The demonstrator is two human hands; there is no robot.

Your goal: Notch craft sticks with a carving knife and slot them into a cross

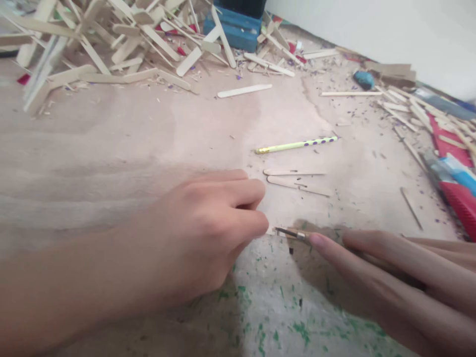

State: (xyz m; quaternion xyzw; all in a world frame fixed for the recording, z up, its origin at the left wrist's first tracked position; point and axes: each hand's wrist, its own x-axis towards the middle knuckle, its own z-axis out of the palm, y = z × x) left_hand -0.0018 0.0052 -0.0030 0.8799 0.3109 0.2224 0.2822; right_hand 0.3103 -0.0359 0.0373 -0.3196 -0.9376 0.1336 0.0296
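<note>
Lying nearest along the lower edge, green flecks [302,331] mark the counter [167,129], with the left forearm and right hand reaching in over it. The right hand [386,267] has its fingers closed around a slim tool [301,237], whose metal collar and dark, narrow tip point toward the left hand [215,223]. That left hand is curled, knuckles up, its fingers drawn together at one end of a small pale wooden strip [271,231]; the fingertips are hidden, so I cannot tell whether they pinch the strip or press it down. The tool's tip is right at the strip, just beside the left fingers.

Slightly farther off, two slotted half-sticks lie just past the left knuckles, an upper one [312,172] and a lower one [316,189], with rounded ends to the left. Toward the right edge are a thin sliver [411,208] and a ribbed red object [459,208]. Beyond the half-sticks rests a pale green pencil [293,145] with dark purple spots.

Farther out come a slender rod [349,93], a lone flat stick [244,91] and a blue lump [363,79]. At the back left a tangled heap of sticks [161,43] spreads beside a blue block [238,29], and a white wall [390,34] rises at right.
</note>
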